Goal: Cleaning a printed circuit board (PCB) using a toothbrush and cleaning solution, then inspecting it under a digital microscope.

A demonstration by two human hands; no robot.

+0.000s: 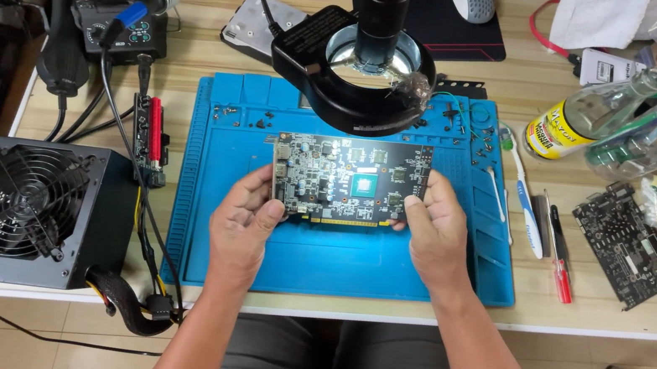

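Hiding the lower left edge of the circuit board (350,181) behind the left hand (242,228), and its lower right corner behind the right hand (434,232). Running off the upper edge of the frame: the microscope column (384,6). Cutting away at the left edge: dark gear in the upper left. Blurring too small to tell: screws on the blue mat (335,261).

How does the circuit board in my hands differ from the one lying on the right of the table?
The held circuit board is larger, lifted above the blue mat by the left hand and right hand. The loose circuit board is smaller, flat on the wooden table, untouched, turned askew. Both are dark and densely populated.
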